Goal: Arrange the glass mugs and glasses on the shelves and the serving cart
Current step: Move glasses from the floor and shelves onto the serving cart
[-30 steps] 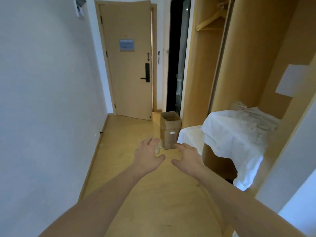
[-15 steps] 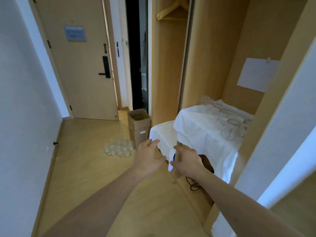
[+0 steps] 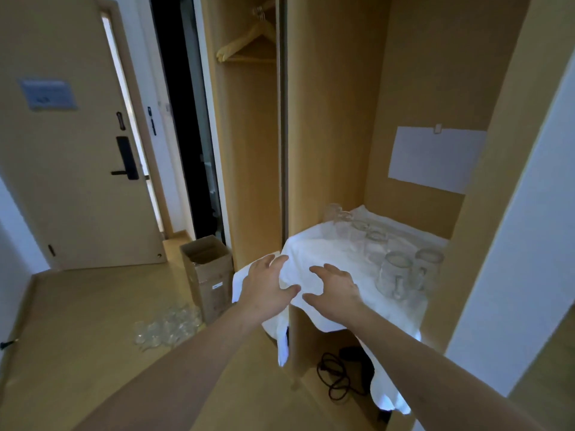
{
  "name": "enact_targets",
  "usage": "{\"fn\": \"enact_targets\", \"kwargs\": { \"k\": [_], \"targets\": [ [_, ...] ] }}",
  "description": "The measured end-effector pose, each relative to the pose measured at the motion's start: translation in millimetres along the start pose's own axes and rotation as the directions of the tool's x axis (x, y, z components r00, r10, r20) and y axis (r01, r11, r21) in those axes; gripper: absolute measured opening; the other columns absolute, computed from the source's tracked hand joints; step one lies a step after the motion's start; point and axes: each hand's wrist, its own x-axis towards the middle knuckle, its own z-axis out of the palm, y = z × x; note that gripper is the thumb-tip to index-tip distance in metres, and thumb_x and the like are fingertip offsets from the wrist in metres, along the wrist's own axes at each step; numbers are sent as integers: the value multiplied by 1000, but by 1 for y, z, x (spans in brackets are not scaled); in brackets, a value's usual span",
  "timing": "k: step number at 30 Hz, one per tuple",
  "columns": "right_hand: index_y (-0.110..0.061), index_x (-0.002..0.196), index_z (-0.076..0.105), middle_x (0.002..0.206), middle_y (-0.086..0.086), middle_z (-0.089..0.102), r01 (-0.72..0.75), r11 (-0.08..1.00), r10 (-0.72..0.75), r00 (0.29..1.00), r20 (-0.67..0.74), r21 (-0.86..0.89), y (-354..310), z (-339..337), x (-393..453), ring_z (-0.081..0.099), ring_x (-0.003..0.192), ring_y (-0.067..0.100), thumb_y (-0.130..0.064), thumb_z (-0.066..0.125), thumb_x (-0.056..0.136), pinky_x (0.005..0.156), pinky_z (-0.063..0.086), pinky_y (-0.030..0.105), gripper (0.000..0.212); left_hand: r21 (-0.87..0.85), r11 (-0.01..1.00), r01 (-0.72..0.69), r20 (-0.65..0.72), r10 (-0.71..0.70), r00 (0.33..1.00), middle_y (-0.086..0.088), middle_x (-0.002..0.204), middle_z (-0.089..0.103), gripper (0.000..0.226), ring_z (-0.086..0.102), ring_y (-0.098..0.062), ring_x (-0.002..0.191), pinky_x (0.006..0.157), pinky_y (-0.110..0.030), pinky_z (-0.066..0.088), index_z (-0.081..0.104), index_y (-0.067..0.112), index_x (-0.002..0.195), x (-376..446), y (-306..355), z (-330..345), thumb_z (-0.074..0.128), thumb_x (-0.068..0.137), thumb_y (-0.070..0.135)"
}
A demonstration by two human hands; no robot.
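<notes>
Glass mugs [image 3: 395, 273] on white cloth [image 3: 329, 253], left hand [image 3: 267, 286], right hand [image 3: 334, 289] spread, empty

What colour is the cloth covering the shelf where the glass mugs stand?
White and plain, with no pattern. The cloth shows best in the head view, under the glass mugs.

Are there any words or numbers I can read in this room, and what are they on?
None can be read.
Sign on the door: blurred.
Small label on the cardboard box: too small.
White sheet on the alcove wall: blank.
</notes>
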Motion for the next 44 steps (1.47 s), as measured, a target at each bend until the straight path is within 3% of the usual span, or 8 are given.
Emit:
{"fn": "enact_targets", "kwargs": {
  "k": [14,21,26,31,37,44],
  "targets": [
    [-38,152,35,162,-4,31,-158,986,156,987,-47,-45,47,-14,105,32,145,24,-56,61,89,114,36,40,71,-77,991,-108,91,115,989,1,158,36,73,31,-24,145,115,-48,37,40,30,151,137,2,47,69,87,51],
    [-35,153,36,161,-4,32,-267,964,265,959,-104,-9,50,-18,165,32,145,23,-52,64,89,114,35,39,72,-140,970,-198,153,219,964,3,156,38,74,34,-21,143,111,-42,40,40,32,149,227,-10,61,69,84,51],
    [-33,154,36,161,-1,34,-347,938,345,927,-148,6,46,-29,212,33,145,25,-52,65,88,115,35,40,74,-181,943,-281,180,312,933,4,143,50,71,44,-26,132,103,-43,45,44,31,146,296,-10,60,74,83,45],
    [-32,153,38,153,0,45,-401,916,397,900,-180,14,44,-34,250,38,140,28,-49,66,88,113,37,41,73,-274,890,-364,237,430,871,5,129,54,65,53,-26,118,96,-46,49,40,52,135,346,-15,62,74,81,39],
    [-37,147,42,149,-4,47,-472,881,464,860,-211,13,40,-35,283,39,138,26,-51,67,87,112,36,42,67,-272,864,-423,268,490,829,0,132,55,66,49,-29,123,102,-42,43,50,32,140,393,-23,76,77,80,34],
    [-39,143,44,145,-4,50,-539,842,528,824,-203,1,54,-32,310,43,135,28,-54,68,83,106,40,39,66,-303,856,-420,318,506,802,-1,134,55,68,49,-28,125,102,-42,45,51,29,137,431,-17,97,80,76,34]
  ]
}}
